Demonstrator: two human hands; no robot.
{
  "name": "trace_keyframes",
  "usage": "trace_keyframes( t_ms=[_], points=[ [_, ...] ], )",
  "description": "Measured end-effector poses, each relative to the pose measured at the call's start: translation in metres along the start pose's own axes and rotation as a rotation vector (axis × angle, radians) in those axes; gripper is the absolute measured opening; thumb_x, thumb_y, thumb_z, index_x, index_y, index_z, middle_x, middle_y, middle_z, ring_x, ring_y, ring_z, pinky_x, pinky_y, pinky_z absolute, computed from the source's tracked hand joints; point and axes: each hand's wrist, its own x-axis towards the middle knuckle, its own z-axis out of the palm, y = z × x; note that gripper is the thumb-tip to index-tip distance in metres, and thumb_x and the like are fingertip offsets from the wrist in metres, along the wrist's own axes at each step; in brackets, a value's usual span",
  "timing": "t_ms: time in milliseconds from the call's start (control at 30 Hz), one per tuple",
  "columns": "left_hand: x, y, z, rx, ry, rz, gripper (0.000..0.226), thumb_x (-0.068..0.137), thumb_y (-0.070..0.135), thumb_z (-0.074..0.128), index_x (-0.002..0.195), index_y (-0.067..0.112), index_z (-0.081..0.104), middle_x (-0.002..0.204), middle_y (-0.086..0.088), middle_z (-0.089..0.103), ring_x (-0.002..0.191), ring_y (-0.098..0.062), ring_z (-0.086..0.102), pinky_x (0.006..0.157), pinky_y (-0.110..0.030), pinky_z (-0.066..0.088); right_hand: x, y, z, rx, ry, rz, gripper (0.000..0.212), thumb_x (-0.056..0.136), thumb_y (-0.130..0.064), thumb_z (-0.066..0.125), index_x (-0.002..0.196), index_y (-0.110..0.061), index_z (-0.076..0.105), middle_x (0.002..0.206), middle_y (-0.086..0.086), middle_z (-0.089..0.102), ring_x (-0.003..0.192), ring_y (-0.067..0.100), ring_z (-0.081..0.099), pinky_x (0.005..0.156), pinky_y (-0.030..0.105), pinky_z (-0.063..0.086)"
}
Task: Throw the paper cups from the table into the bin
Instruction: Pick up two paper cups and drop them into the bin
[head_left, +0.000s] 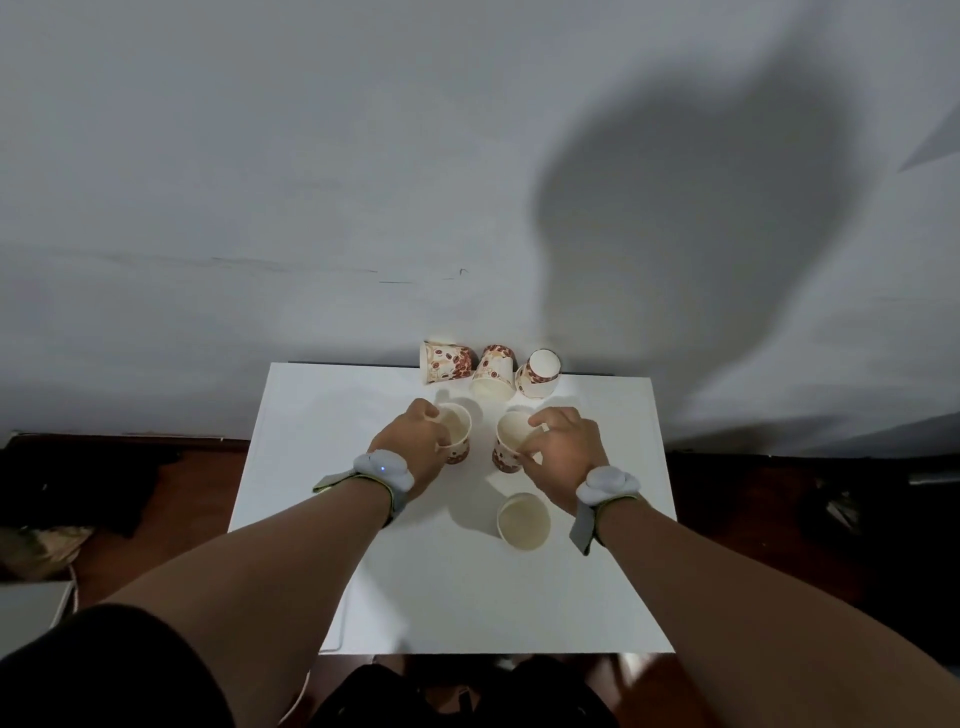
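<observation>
Left hand (415, 441) gripping cup (457, 434), right hand (558, 449) gripping another cup (509, 441)

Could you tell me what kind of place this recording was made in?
Probably a plain indoor room, perhaps at home: a small white table pushed against a scuffed white wall, dark reddish wooden flooring, and printed paper cups on the table.

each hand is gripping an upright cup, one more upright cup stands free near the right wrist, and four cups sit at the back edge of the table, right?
Not quite: the head view shows three cups at the back edge, not four. The rest holds: the left hand grips an upright cup, the right hand grips another, and a free upright cup stands near the right wrist on the table.
</observation>
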Motion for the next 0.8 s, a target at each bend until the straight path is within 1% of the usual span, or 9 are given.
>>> trace_keyframes(
  t_ms=[67,133,233,367,433,533,667,733,800],
  points=[
    [-0.008,0.003,0.0,0.094,-0.008,0.073,0.023,0.101,0.032,0.059,0.111,0.024,0.078,0.155,0.0,0.042,0.121,-0.031,0.061,0.094,-0.039,0.054,-0.003,0.001,-0.001,-0.033,-0.014,-0.054,0.014,0.088,-0.036,0.071,0.092,-0.033,0.084,0.133,-0.003,0.062,0.133,0.026,0.047,0.103,0.042,0.034],
    [-0.013,0.005,0.002,0.142,0.01,0.121,0.023,0.101,0.036,0.06,0.115,0.025,0.074,0.156,0.001,0.042,0.121,-0.031,0.061,0.092,-0.04,0.055,-0.006,0.002,-0.003,-0.019,-0.03,-0.073,0.016,0.086,-0.04,0.071,0.095,-0.033,0.083,0.134,-0.004,0.061,0.134,0.024,0.046,0.106,0.041,0.032],
    [-0.017,0.004,0.004,0.155,0.066,0.148,0.033,0.097,0.042,0.066,0.124,0.023,0.066,0.153,0.001,0.044,0.114,-0.03,0.065,0.087,-0.038,0.057,-0.01,0.003,-0.004,0.023,-0.028,-0.078,0.018,0.084,-0.044,0.073,0.095,-0.032,0.082,0.133,-0.007,0.061,0.133,0.021,0.046,0.106,0.039,0.03],
    [-0.019,0.002,0.004,0.138,0.131,0.163,0.05,0.087,0.047,0.075,0.127,0.022,0.06,0.143,0.002,0.048,0.095,-0.03,0.069,0.074,-0.036,0.056,-0.012,0.002,-0.004,0.036,-0.021,-0.081,0.022,0.081,-0.046,0.077,0.094,-0.028,0.078,0.126,-0.006,0.061,0.126,0.023,0.051,0.102,0.039,0.034],
    [-0.019,0.002,0.003,0.117,0.173,0.155,0.057,0.082,0.051,0.079,0.126,0.022,0.059,0.136,0.001,0.051,0.096,-0.029,0.068,0.071,-0.036,0.056,-0.012,0.001,-0.004,0.045,-0.006,-0.06,0.03,0.079,-0.05,0.077,0.098,-0.027,0.072,0.121,-0.005,0.06,0.119,0.024,0.053,0.098,0.04,0.037],
    [-0.018,0.004,0.003,0.084,0.217,0.122,0.068,0.075,0.055,0.083,0.129,0.022,0.059,0.132,-0.004,0.056,0.105,-0.031,0.064,0.076,-0.039,0.057,-0.013,0.0,-0.004,0.067,-0.008,0.005,0.05,0.075,-0.057,0.074,0.115,-0.029,0.061,0.122,-0.006,0.057,0.115,0.023,0.054,0.095,0.039,0.041],
    [-0.014,0.008,0.003,0.06,0.174,0.027,0.089,0.073,0.061,0.081,0.145,0.02,0.049,0.142,-0.005,0.057,0.119,-0.032,0.059,0.093,-0.043,0.053,-0.012,-0.001,0.001,0.147,-0.08,0.156,0.086,0.068,-0.067,0.074,0.141,-0.031,0.046,0.143,-0.006,0.052,0.13,0.023,0.05,0.102,0.042,0.04],
    [-0.012,0.009,0.006,0.021,0.147,-0.019,0.095,0.075,0.062,0.08,0.152,0.019,0.044,0.147,-0.006,0.055,0.125,-0.034,0.057,0.098,-0.045,0.05,-0.009,0.0,0.005,0.18,-0.11,0.204,0.097,0.065,-0.07,0.075,0.146,-0.031,0.041,0.15,-0.005,0.049,0.134,0.025,0.049,0.104,0.044,0.041],
    [-0.011,0.009,0.009,-0.023,0.124,-0.055,0.098,0.077,0.062,0.079,0.156,0.019,0.039,0.15,-0.006,0.054,0.129,-0.034,0.056,0.102,-0.046,0.048,-0.007,0.002,0.009,0.184,-0.111,0.205,0.097,0.063,-0.071,0.074,0.146,-0.031,0.042,0.15,-0.005,0.05,0.134,0.026,0.05,0.103,0.043,0.042]
  ],
)
